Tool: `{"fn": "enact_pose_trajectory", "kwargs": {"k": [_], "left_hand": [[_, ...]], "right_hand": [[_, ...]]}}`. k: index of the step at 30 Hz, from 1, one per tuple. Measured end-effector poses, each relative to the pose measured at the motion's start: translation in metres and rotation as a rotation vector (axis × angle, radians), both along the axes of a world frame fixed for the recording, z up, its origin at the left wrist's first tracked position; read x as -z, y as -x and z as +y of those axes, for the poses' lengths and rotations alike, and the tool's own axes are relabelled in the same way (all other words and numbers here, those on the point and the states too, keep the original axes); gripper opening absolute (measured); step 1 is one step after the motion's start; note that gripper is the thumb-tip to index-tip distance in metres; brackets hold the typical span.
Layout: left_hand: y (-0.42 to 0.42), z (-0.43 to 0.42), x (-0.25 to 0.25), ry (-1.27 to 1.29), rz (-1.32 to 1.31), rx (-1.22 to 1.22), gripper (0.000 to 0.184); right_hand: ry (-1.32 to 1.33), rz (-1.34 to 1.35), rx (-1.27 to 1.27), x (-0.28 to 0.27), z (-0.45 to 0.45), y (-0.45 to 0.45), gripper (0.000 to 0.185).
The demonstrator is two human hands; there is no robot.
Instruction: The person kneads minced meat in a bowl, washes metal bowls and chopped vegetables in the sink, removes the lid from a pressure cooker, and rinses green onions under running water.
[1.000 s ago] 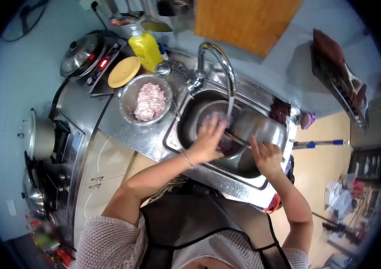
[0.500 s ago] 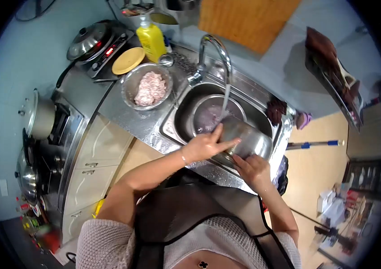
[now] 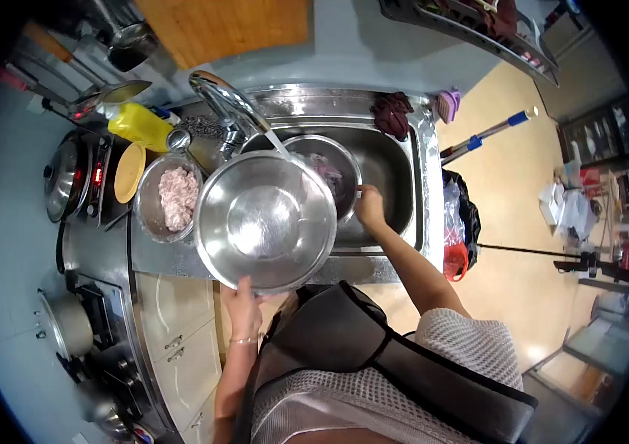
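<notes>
Bowl (image 3: 262, 255) is in front of the sink (image 3: 392, 185), interior facing the camera, overlapping the basin (image 3: 349, 163) in view. Left hand (image 3: 243, 307) grips the bowl's near rim, thumb inside. Right hand (image 3: 370, 209) is closed on the right rim of the basin, which sits in the sink. Water (image 3: 278, 144) runs from the tap (image 3: 237, 101) at the bowl's far rim. Meat (image 3: 178, 198) is left of the bowl.

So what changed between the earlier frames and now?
The metal bowl moved left across the sink, its inside facing the camera. The left hand holds its near rim; the right hand let go and is at the rim of the basin in the sink. The meat bowl stays on the counter; the faucet still runs.
</notes>
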State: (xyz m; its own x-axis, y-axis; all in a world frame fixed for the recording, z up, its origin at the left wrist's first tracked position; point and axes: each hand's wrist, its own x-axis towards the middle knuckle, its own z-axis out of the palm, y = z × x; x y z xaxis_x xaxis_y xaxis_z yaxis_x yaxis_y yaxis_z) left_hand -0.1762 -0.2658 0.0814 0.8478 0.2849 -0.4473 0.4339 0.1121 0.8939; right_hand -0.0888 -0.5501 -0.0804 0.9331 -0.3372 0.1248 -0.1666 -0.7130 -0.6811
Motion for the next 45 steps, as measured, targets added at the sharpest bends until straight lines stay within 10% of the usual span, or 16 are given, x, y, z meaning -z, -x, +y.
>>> {"fn": "enact_pose_trajectory", "kwargs": {"k": [5, 8, 12, 15, 22, 28, 31, 34, 37, 45], "left_hand": [[0.034, 0.030, -0.015, 0.376, 0.165, -0.267, 0.031], [0.060, 0.061, -0.030, 0.321, 0.273, -0.346, 0.029], [0.073, 0.089, -0.050, 0.349, 0.175, -0.327, 0.025], [0.076, 0.106, -0.059, 0.373, 0.130, -0.609, 0.015], [0.083, 0.190, -0.018, 0.404, 0.055, -0.835, 0.015], [0.069, 0.225, 0.012, 0.563, -0.040, -0.840, 0.037], [0.072, 0.221, 0.016, 0.565, -0.039, -0.831, 0.038], [0.069, 0.203, 0.000, 0.505, -0.005, -0.778, 0.037], [0.071, 0.193, -0.007, 0.454, 0.001, -0.768, 0.037], [0.080, 0.181, -0.020, 0.400, -0.011, -0.722, 0.038]], "right_hand": [[0.083, 0.246, -0.366, 0.062, 0.031, -0.027, 0.036], [-0.212, 0.495, 0.101, 0.070, 0.053, -0.059, 0.089], [-0.109, 0.600, 0.229, 0.116, 0.075, -0.100, 0.089], [-0.136, 0.725, 0.173, 0.036, 0.112, -0.109, 0.079], [0.413, 0.664, -0.503, 0.043, 0.148, -0.085, 0.057], [0.582, 0.473, -0.713, 0.173, 0.061, -0.043, 0.032], [0.297, 0.421, -0.950, 0.167, 0.037, -0.052, 0.016], [-0.634, 1.036, -0.400, 0.052, 0.048, -0.072, 0.010], [-1.075, 0.820, -0.071, 0.046, 0.049, -0.080, 0.008], [-0.860, 0.608, -0.563, 0.014, 0.028, -0.105, 0.051]]}}
